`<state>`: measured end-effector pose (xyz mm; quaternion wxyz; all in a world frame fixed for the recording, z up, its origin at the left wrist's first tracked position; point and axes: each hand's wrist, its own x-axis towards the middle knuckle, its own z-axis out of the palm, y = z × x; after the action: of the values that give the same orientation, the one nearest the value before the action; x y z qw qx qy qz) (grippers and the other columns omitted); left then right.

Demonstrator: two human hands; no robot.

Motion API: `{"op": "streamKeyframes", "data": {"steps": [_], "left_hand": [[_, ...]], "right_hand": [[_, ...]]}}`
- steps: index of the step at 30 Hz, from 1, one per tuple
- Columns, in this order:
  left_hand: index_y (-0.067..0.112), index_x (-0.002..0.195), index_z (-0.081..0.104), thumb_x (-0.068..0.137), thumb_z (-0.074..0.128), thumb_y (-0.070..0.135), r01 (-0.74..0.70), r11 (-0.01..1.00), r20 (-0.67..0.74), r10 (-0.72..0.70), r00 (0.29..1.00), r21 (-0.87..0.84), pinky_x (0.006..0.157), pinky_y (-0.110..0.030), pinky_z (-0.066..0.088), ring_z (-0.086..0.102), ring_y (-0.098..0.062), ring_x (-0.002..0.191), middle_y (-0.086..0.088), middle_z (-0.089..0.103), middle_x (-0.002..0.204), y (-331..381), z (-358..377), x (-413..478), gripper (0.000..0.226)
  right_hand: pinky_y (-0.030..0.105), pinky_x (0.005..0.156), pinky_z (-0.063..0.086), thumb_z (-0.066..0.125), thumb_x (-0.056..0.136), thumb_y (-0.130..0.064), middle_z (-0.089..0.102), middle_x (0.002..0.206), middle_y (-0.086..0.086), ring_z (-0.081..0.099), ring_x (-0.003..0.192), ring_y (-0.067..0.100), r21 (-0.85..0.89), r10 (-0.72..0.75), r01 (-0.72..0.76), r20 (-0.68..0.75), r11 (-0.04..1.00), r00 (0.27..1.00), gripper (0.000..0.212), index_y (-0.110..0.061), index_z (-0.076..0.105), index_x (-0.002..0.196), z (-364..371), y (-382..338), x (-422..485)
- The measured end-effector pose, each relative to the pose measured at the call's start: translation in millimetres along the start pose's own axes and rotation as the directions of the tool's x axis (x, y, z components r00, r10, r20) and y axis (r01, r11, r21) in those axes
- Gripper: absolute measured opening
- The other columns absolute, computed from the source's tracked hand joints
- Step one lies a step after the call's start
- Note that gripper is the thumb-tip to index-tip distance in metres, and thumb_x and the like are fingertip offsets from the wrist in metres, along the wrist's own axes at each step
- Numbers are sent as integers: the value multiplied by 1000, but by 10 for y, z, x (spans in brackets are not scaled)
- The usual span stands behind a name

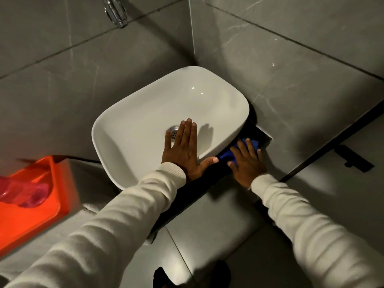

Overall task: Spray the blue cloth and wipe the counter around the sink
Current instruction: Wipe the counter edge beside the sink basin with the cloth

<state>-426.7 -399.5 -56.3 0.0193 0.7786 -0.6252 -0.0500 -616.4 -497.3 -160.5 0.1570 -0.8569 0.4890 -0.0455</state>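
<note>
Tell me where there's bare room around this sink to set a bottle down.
The basin is bare from the drain back to its far rim. The dark counter is free in front of the basin. The orange tray is bare in its near half. Crowded: right of the basin, where the right hand presses the blue cloth.

head view looks steeply down, close over the basin [145, 113].

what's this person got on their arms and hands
Long cream knit sleeves cover both arms, left sleeve and right sleeve, each ending in a ribbed cuff. The left hand and right hand are bare, no gloves. A thin band, maybe a bracelet, shows at the right wrist.
</note>
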Motion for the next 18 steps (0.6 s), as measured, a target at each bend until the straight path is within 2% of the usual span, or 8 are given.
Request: {"op": "streamKeyframes", "data": {"steps": [4, 8, 9, 12, 15, 18], "left_hand": [[14, 149, -13, 72, 11, 84, -55, 998, -40, 56, 998, 23, 117, -48, -11, -14, -20, 149, -5, -13, 162, -1, -2, 13, 107], [13, 149, -12, 71, 8, 84, -56, 998, -51, 58, 997, 29, 119, -49, -8, -12, -21, 149, -6, -11, 162, 9, 9, 34, 107], [13, 149, -12, 71, 7, 84, -56, 998, -48, 58, 997, 32, 119, -49, -8, -12, -21, 149, -6, -10, 162, 6, 9, 40, 107], [13, 149, -13, 71, 6, 84, -42, 999, -37, 43, 998, 23, 119, -49, -9, -13, -20, 149, -5, -12, 162, 5, 16, 33, 107], [14, 149, -14, 73, 9, 83, -33, 999, -34, 33, 999, 1, 119, -48, -10, -15, -19, 148, -4, -13, 162, -6, 30, 33, 105], [15, 149, -14, 73, 9, 82, -26, 999, -29, 26, 999, -21, 119, -49, -9, -16, -19, 148, -4, -14, 162, -11, 38, 30, 104]], "right_hand": [[61, 118, 10, 48, 95, -37, 16, 165, 6, 4, 152, 31, -10, 93, -92, 38, 996, 995, 57, -21, 34, 148, -126, 166, 170], [59, 118, 16, 50, 95, -38, 20, 164, 5, 9, 152, 32, -85, -25, 28, 32, 996, 999, 57, -22, 36, 147, -173, 255, 156], [58, 118, 17, 49, 95, -40, 20, 164, 4, 9, 152, 31, -98, -16, 20, 46, 995, 999, 57, -22, 35, 148, -224, 327, 198], [57, 119, 18, 43, 97, -42, 13, 165, 5, 5, 152, 30, -112, 90, -81, 79, 990, 993, 57, -21, 30, 149, -335, 384, 376], [57, 116, 24, 42, 98, -41, 14, 163, 9, 9, 150, 32, -149, 141, -131, 59, 980, 988, 54, -17, 34, 145, -332, 248, 470], [58, 116, 22, 42, 98, -36, 12, 164, 9, 7, 149, 33, -135, 217, -205, 81, 969, 973, 52, -15, 34, 145, -358, 151, 503]]}}
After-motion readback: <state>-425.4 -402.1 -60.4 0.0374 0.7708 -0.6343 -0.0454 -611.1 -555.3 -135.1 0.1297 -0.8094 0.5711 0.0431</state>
